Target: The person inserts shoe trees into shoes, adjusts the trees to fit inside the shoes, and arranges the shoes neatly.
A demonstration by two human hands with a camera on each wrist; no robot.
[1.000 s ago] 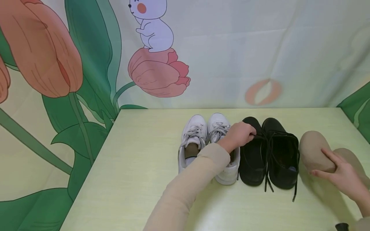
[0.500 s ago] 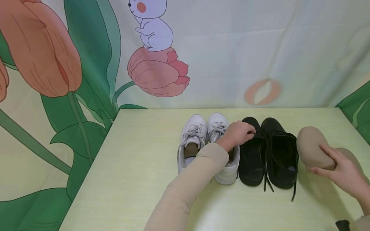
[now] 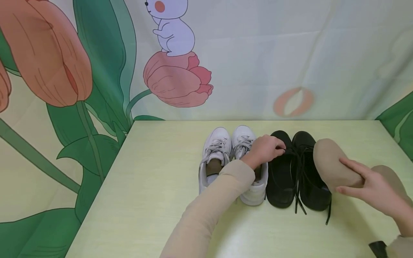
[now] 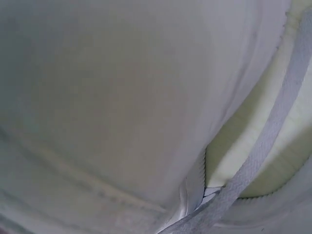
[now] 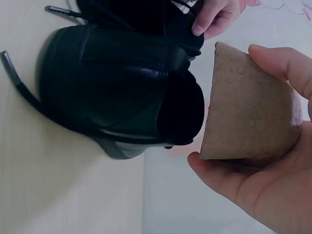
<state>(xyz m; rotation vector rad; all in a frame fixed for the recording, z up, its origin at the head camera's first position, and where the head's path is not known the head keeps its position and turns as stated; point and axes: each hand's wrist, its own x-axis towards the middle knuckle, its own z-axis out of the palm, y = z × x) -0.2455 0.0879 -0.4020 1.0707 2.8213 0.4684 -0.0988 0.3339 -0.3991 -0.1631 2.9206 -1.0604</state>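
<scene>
My right hand (image 3: 375, 188) holds a beige moulded shoe insert (image 3: 333, 161), thumb on one side and fingers on the other. The insert's rounded end overlaps the right black shoe (image 3: 303, 139) in the head view; in the right wrist view the insert (image 5: 253, 107) is just beside that shoe's opening (image 5: 183, 109). My left hand (image 3: 266, 148) reaches across the white shoes and pinches the upper of the left black shoe (image 3: 280, 186) near its laces. A second beige insert (image 3: 390, 179) lies behind my right hand, partly hidden.
A pair of white lace-up shoes, one of them the left white shoe (image 3: 217, 143), stands left of the black pair, with brown filling visible inside. Black laces (image 3: 328, 215) trail on the pale tabletop (image 3: 145, 200). A printed cloth (image 3: 242, 71) hangs behind the table.
My right hand has lifted the beige insert and moved it left over the right black shoe. My left hand has stayed in place.
</scene>
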